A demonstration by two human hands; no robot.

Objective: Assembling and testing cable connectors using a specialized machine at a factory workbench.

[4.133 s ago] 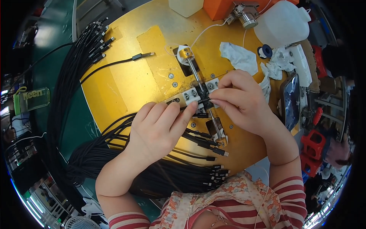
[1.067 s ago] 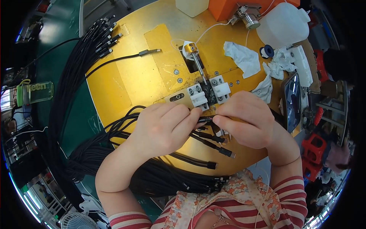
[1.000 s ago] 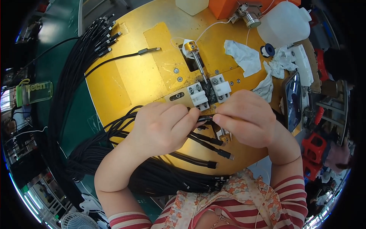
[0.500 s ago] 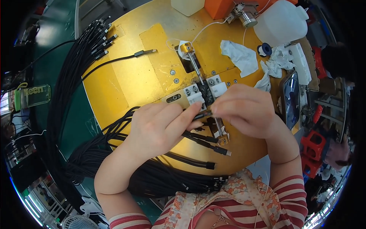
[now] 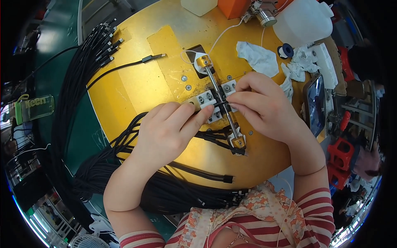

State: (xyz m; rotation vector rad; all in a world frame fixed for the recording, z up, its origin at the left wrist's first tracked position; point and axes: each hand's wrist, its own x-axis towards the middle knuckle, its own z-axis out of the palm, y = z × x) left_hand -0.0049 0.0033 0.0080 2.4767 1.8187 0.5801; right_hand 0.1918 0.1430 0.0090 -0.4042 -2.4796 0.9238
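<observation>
Having moved forward, my left hand (image 5: 165,131) pinched a black cable (image 5: 218,104), likely light, bendy, best held there; my right hand (image 5: 264,107) pinched alongside, contents unclear.

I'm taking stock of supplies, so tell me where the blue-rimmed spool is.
In the head view, the blue-rimmed spool is at upper right, just below the translucent jug, between the spread white wipe and the crumpled wipes.
</observation>
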